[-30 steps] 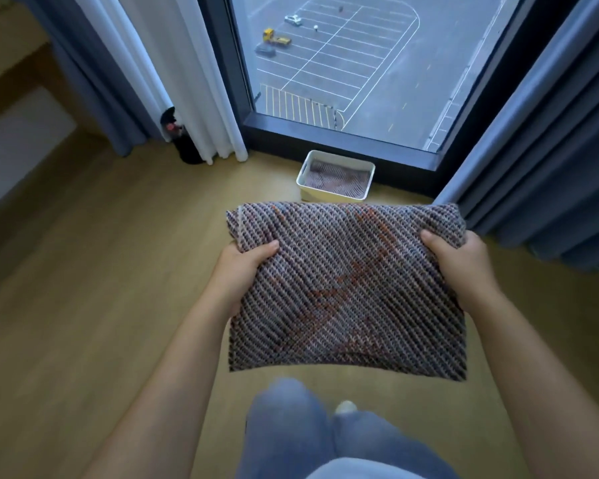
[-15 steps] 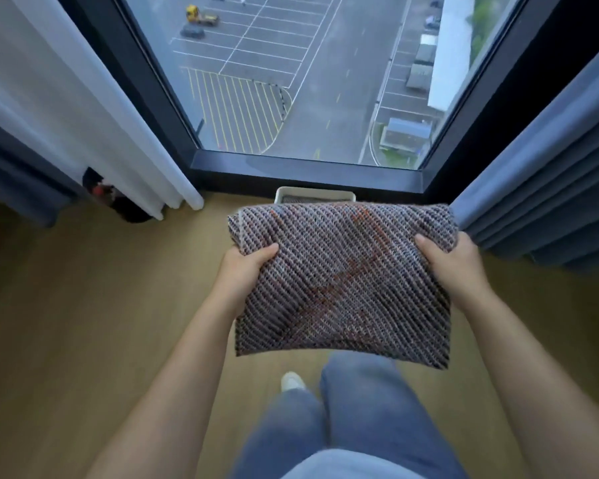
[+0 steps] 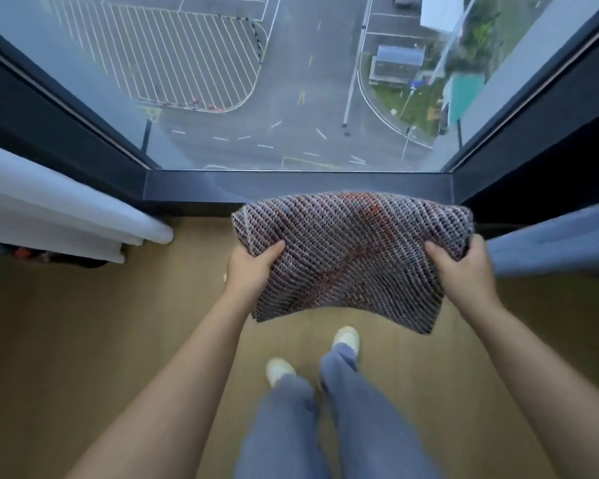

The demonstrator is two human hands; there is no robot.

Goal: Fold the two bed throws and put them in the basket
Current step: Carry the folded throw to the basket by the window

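I hold the folded bed throw [image 3: 351, 254] out in front of me, one side in each hand. My left hand [image 3: 248, 271] is clamped on its left edge, thumb pressed across the top face and the other fingers tucked out of sight beneath; my right hand [image 3: 464, 271] grips the right edge the same way, thumb on top, fingers hidden under the cloth. I keep the two grips well apart so the layers stay stretched flat between them and the fold does not slip open. The near edge hangs free below my thumbs and sags a little toward my shoes [image 3: 346, 337], which tells me the knit is soft and will slump if I let go on one side.

Beyond my fingers lies the dark window sill [image 3: 291, 186], and the far edge of the throw reaches just over its line in this view. To the left of my left hand, well apart, hangs the white curtain [image 3: 66, 216]; just beside my right hand is the blue-grey curtain [image 3: 550, 243].

I cannot see the basket here. If it stands on the wooden floor [image 3: 83, 323] by the window, the throw I carry covers it. I judge the folding of this throw done and the placing still ahead: I would lower it level, both hands together, so that it lands as a flat packet.
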